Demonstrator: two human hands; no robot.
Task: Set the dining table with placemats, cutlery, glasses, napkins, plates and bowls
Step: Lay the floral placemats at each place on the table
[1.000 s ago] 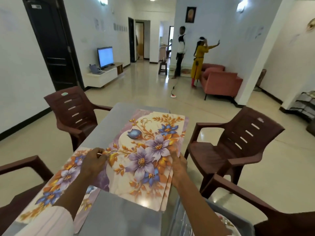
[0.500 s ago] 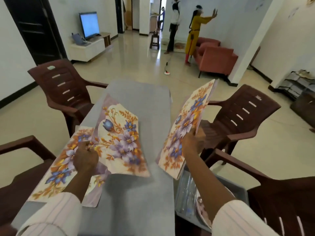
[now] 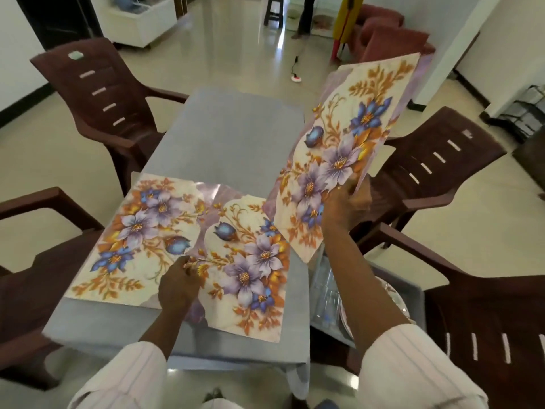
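Note:
Two floral placemats lie on the grey table (image 3: 236, 137). One placemat (image 3: 132, 237) sits at the near left. A second placemat (image 3: 250, 267) lies at the near middle, overlapping the first, and my left hand (image 3: 180, 283) pinches its left edge. My right hand (image 3: 346, 206) grips a stack of placemats (image 3: 339, 160) by the lower edge and holds it tilted in the air over the table's right side.
Brown plastic chairs stand around the table: far left (image 3: 103, 93), near left (image 3: 26, 261), far right (image 3: 442, 166), near right (image 3: 486, 320). A grey bin (image 3: 413, 293) with glasses and plates sits on the near right chair. People stand by red sofas far behind.
My left hand has laid the second placemat flat on the table beside the first. My right hand has lifted the remaining stack to the right and higher. The camera has tilted down.

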